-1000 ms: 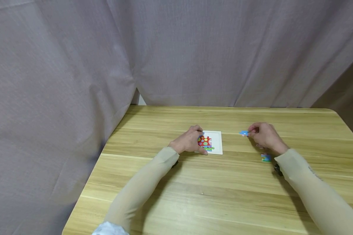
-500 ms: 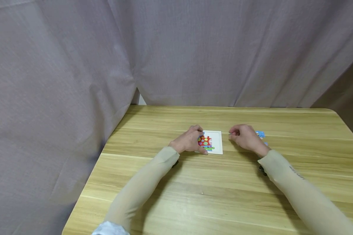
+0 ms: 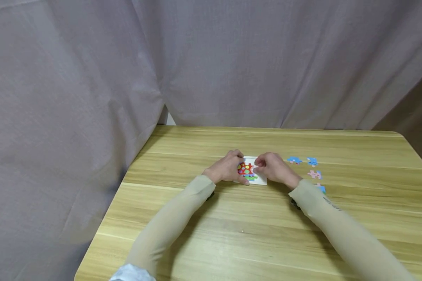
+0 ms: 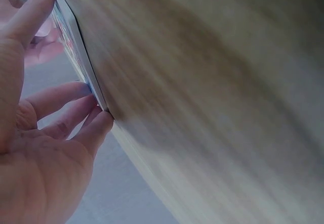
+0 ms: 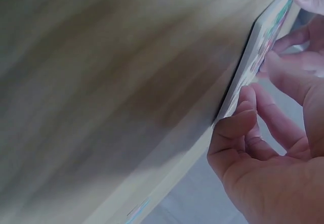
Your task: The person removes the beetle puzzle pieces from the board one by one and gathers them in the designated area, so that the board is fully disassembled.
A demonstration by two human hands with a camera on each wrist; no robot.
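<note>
Grey-mauve fabric curtains hang in folds behind and to the left of my light wooden table with its striped grain. Towards the far side of the tabletop lies a flat, square, white puzzle board, partly filled with a red picture covered in coloured dots and a green and blue strip below it. My left hand grips the board's left side, thumb at the near edge and fingers at the far one. My right hand is over the board's right part, fingers bent and thumb near them; I cannot tell whether anything is pinched there. Farther right lie four loose jigsaw pieces: a blue piece, a blue piece with pink, a pink piece edged in blue and, partly hidden by my beige sleeve, a blue and green piece
</note>
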